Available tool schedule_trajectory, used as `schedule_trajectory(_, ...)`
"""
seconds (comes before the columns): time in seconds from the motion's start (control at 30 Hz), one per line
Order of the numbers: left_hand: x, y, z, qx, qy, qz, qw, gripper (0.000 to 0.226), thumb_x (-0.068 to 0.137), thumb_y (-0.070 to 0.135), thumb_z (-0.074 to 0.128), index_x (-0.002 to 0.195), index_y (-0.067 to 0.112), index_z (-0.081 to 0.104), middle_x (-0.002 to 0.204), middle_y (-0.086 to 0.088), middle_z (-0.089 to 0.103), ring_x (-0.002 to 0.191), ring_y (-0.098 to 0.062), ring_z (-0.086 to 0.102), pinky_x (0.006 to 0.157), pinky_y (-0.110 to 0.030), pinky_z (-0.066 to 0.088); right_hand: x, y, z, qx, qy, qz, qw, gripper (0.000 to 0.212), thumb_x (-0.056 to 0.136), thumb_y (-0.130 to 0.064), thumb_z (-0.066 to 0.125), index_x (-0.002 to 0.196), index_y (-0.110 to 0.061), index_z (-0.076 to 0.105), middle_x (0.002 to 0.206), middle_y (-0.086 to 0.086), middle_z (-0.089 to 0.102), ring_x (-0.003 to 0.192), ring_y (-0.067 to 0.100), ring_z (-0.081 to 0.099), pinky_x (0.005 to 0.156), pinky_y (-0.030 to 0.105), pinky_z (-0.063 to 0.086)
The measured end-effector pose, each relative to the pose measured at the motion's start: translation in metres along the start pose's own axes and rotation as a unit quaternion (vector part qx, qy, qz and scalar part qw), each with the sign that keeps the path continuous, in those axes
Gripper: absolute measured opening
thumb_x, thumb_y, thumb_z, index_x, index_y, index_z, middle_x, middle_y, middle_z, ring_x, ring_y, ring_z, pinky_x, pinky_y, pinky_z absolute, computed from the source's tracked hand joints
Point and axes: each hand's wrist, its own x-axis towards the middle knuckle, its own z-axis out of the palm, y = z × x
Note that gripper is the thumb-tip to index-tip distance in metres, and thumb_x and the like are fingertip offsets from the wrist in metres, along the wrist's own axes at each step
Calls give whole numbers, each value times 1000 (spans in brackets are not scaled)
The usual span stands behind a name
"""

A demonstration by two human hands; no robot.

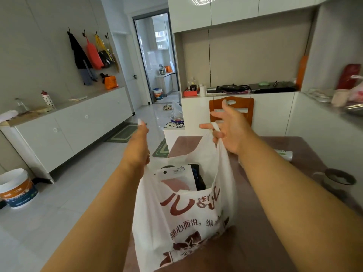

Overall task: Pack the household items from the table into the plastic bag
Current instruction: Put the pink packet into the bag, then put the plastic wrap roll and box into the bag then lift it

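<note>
Bag held open by both handles, packing nearly done.

The table (255,222) fills the lower right of the frame, its left edge running under the plastic bag (182,213), which stands at lower centre and overhangs that edge toward open floor. Inside show a white packet (174,178) and a dark item (197,176). Still out, at right: a mug (339,177) and what may be a small wrapped pack (284,154), too blurred to name. The right hand (227,126) hooks one handle, other fingers spread; the left hand (140,140) seems to pinch the other handle, fingers hidden.
</note>
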Motion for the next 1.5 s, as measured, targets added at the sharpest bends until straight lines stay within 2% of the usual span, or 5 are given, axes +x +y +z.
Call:
schedule_trajectory(0.33, 24, 66, -8, -55, 0, 130, 990, 76, 90, 71, 18, 136, 22, 54, 73, 4, 45, 55, -9, 30, 56, -24, 33, 15, -52, 8, -4, 44, -223, 974, 43, 99, -50, 26, 127, -22, 42, 128, 18, 61, 35, 5, 32, 38, 19, 26)
schedule_trajectory(0.63, 19, -33, 13, 61, -39, 31, 997, 74, 92, 69, 14, 139, 25, 49, 64, -6, 44, 56, -15, 36, 54, -25, 33, 31, 40, -15, -190, 73, -24, 979, 70, 91, -67, 16, 148, -28, 24, 113, 4, 64, 45, 14, 31, 45, 20, 37)
schedule_trajectory(0.87, 26, -33, 22, 54, -22, 54, 997, 61, 98, 57, 21, 140, 20, 48, 136, -6, 56, 64, -25, 55, 58, -29, 49, 37, 38, -17, -250, 54, -57, 965, 63, 91, -65, 22, 145, -33, 23, 139, 2, 53, 74, 22, 64, 80, 39, 58)
schedule_trajectory(1.17, 29, -22, 25, 83, 48, 80, 992, 55, 91, 62, 27, 96, 17, 60, 104, -13, 67, 94, -34, 64, 94, -53, 50, 34, 34, -17, -283, 42, -65, 956, 62, 94, -61, 21, 148, -31, 22, 144, 9, 48, 120, 30, 56, 104, 42, 41)
schedule_trajectory(1.5, -57, -2, 124, 4, -17, 208, 978, 25, 100, 32, 41, 84, 21, 57, 79, 5, 61, 75, -11, 59, 67, -25, 51, 39, 25, -100, -229, 182, -69, 954, 60, 96, -59, 20, 137, -21, 41, 122, 10, 64, 104, 28, 63, 99, 47, 47)
